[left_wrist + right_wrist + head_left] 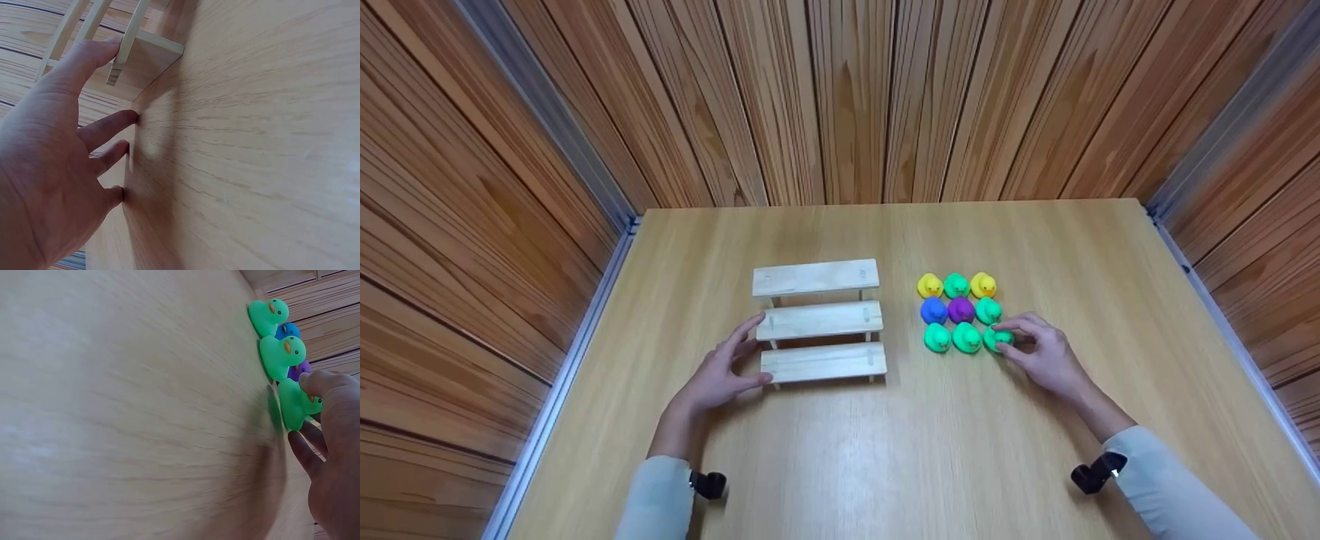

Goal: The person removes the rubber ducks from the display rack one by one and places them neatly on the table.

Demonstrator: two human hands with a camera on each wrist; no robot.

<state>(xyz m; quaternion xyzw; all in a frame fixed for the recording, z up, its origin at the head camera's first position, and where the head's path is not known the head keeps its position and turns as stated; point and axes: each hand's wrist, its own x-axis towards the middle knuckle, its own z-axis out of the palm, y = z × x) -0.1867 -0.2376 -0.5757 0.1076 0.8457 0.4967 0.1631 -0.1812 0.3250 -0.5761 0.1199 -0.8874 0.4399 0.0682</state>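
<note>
A pale wooden stand with three stepped shelves [823,363] is left of centre on the table. Beside its left end is my left hand [725,375], fingers spread and relaxed. Its thumb touches the lowest shelf's end, while other fingertips rest on the table in the left wrist view. To the right, small rubber ducks stand in three rows. My right hand [1046,356] pinches the green rubber duck [291,405] at the near right corner between thumb and fingers. The duck's far side is hidden by the hand. Next to it stands another green duck [967,338].
The other ducks include a yellow duck [929,285], a blue duck [934,310] and a purple duck [961,310], close together. The wooden table [825,465] is bounded by plank walls [851,105] at the back and both sides. Metal rails [562,382] run along the side edges.
</note>
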